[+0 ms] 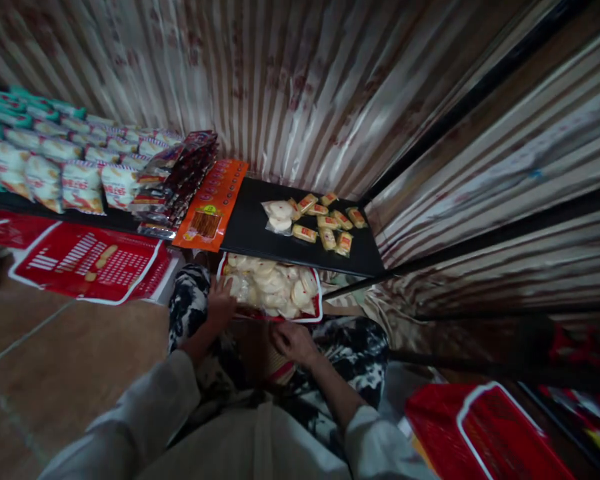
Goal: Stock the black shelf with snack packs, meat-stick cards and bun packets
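Left grip (221, 298) forward, fingers extended; right grip (293, 341) lower, curled.

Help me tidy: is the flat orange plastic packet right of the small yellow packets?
No, the orange packet lies left of the yellow packets.

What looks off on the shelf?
Yellow packets lie scattered at mixed angles on the black shelf, unlike the neatly rowed white bags. One pale packet sits beside them; similar ones fill the red bag below. No spill visible.
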`<state>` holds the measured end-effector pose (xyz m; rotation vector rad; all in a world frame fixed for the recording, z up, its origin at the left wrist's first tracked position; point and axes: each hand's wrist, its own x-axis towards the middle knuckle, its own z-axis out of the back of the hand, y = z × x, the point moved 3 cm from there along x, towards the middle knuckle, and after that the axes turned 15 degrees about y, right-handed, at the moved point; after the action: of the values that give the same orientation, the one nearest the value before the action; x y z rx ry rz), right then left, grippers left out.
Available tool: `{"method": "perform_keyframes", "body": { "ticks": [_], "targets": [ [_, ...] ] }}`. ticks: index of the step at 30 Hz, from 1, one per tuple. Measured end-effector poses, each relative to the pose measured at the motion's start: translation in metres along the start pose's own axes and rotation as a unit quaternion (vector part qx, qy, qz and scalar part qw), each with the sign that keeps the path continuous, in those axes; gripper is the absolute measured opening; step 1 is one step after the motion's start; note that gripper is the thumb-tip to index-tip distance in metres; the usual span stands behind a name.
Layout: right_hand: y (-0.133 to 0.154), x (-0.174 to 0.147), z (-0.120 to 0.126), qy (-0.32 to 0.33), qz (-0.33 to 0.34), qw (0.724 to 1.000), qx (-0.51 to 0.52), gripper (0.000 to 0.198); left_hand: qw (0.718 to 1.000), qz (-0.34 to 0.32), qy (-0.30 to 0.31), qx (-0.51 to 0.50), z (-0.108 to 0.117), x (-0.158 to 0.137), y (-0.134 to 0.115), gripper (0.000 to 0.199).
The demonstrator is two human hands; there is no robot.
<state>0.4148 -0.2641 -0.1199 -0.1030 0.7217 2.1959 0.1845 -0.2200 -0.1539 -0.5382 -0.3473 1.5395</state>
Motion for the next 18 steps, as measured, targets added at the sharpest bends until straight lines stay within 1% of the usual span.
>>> {"method": "perform_keyframes", "body": {
  "ticks": [2,4,6,8,10,12,14,18],
  "targets": [
    [0.013,0.007,-0.010,0.066,0.052,0.996,-0.021,0.027,1.000,-0.004,-0.010,0.001,-0.001,0.001,-0.002,0.050],
    [0.023,0.017,-0.021,0.119,0.078,0.988,-0.055,0.036,1.000,0.002,-0.016,0.001,-0.003,0.002,-0.004,0.050],
    [0.027,0.028,-0.029,0.163,0.056,0.980,-0.096,0.039,1.000,0.009,-0.011,-0.002,-0.005,0.002,-0.005,0.050],
    [0.027,0.038,-0.035,0.198,0.016,0.972,-0.126,0.035,1.000,0.013,-0.003,-0.008,-0.006,0.001,-0.004,0.050],
    [0.025,0.044,-0.037,0.232,-0.017,0.963,-0.139,0.031,1.000,0.013,0.000,-0.018,-0.007,0.000,-0.003,0.050],
    [0.023,0.046,-0.037,0.261,-0.043,0.954,-0.144,0.030,1.000,0.006,0.001,-0.026,-0.006,-0.002,-0.001,0.049],
    [0.021,0.045,-0.037,0.274,-0.058,0.949,-0.142,0.031,1.000,-0.002,0.004,-0.028,-0.003,-0.003,0.000,0.048],
    [0.021,0.043,-0.038,0.275,-0.071,0.950,-0.127,0.034,1.000,-0.014,0.017,-0.007,0.000,-0.004,0.001,0.048]
  ]
}}
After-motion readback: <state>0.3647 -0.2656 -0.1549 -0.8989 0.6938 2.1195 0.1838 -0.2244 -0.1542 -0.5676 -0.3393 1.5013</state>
